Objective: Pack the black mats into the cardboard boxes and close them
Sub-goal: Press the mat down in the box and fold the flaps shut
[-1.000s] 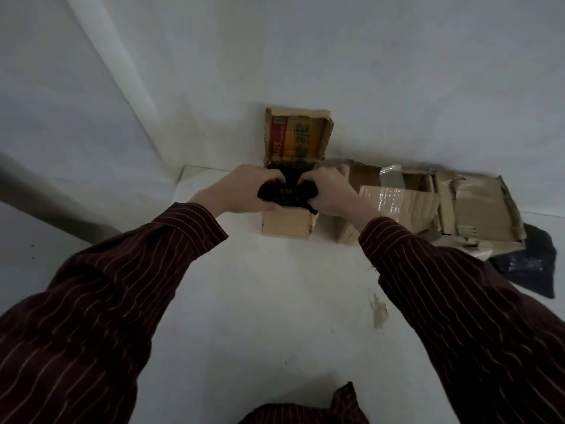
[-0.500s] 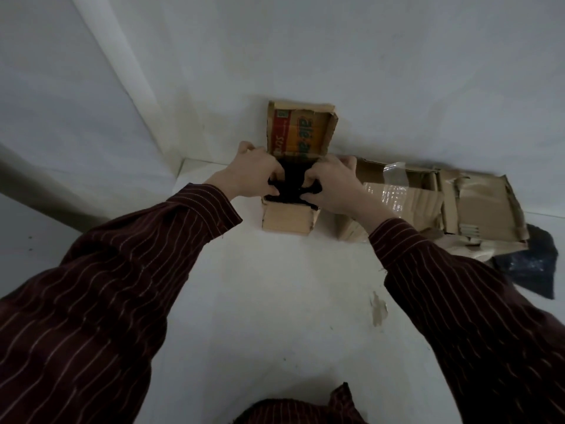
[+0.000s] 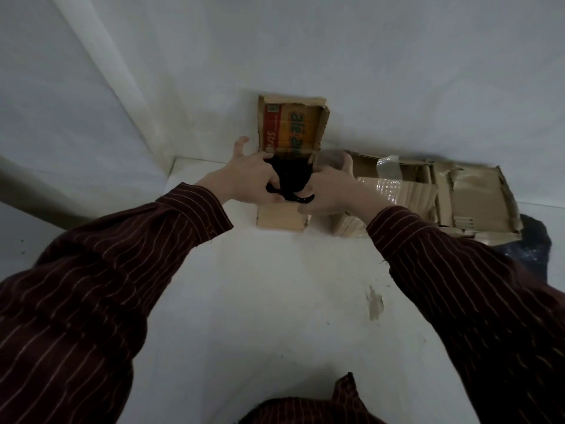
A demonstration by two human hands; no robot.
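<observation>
a white bench (image 3: 275, 301) carries everything. right of the box (image 3: 281, 220) lie opened cartons (image 3: 474, 197), a spare mat (image 3: 535, 249) beyond them. the box's lid (image 3: 293, 127) stands up. a mat (image 3: 292, 175) sits bunched in the box's mouth, left hand (image 3: 244, 182) and right hand (image 3: 330, 191) both gripping it with curled fingers.
</observation>
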